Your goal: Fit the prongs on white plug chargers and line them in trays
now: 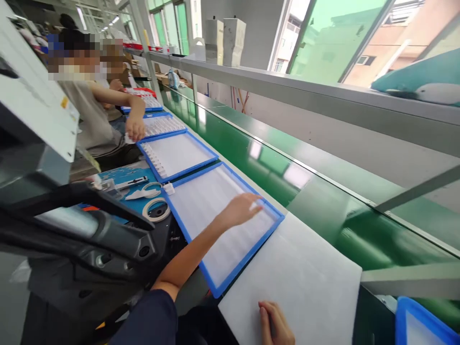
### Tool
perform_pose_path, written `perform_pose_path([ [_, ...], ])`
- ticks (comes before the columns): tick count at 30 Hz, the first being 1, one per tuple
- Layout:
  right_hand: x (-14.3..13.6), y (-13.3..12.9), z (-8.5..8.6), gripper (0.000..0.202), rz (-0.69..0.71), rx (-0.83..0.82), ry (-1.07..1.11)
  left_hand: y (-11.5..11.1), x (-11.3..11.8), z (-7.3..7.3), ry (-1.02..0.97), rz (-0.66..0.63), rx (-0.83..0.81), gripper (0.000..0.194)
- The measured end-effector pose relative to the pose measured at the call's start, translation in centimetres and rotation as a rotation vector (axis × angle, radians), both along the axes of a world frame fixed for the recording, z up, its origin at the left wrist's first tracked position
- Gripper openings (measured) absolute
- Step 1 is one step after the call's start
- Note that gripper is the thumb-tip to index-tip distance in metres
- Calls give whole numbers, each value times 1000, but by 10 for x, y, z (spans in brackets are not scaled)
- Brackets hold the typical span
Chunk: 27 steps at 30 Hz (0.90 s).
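My left hand [240, 210] reaches over a blue-framed tray [201, 211] with a white sheet inside. Its fingers point toward the tray's far right edge, somewhat apart, with nothing visible in them. Near the bottom edge, my right hand [275, 323] rests at a large white board [305, 268]; its fingers are curled, and what they hold, if anything, is hidden. A small white piece [168, 189] sits at the left corner of the near tray. Beyond it lies a second blue-framed tray [183, 153] with a row of small white pieces along its left side.
A green conveyor [251, 153] runs along the right under a metal shelf [287, 84]. Black machinery [108, 230] stands at left, beside tape rolls [156, 210] on a blue mat [125, 175]. Another person [93, 110] works at the farther trays. A blue frame [400, 321] shows at bottom right.
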State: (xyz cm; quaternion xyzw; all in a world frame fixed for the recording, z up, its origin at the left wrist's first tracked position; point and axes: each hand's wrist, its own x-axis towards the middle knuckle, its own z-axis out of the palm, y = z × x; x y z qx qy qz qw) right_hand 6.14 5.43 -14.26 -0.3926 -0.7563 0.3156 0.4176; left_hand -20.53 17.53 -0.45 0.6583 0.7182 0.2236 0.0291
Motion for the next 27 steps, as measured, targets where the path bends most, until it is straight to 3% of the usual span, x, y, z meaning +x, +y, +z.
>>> perform_pose_path([
  [1,-2,1,1,14,19,39,-21,12,26,-5,31,-195,-51,37],
  [3,-7,5,3,17,53,137,-90,28,66,-19,87,-390,-112,31],
  [5,-12,10,4,19,87,236,-160,37,90,-38,147,-465,-142,30],
  [7,-17,15,3,21,96,296,-186,45,98,-55,202,-450,-141,35],
  [12,-31,25,-2,19,-58,335,-59,56,95,-85,274,-293,-88,56],
  [16,-30,30,12,15,-13,216,-98,63,93,-97,224,-183,-130,59],
  [19,-25,31,23,17,13,120,-116,73,87,-94,71,-71,-135,65],
  [22,-23,32,24,17,14,57,-119,87,71,-82,-6,-38,-138,58],
  [25,-23,33,22,17,15,-2,-147,100,50,-73,87,-7,-60,51],
  [27,-23,33,20,15,10,-17,-164,106,39,-75,213,62,-30,54],
])
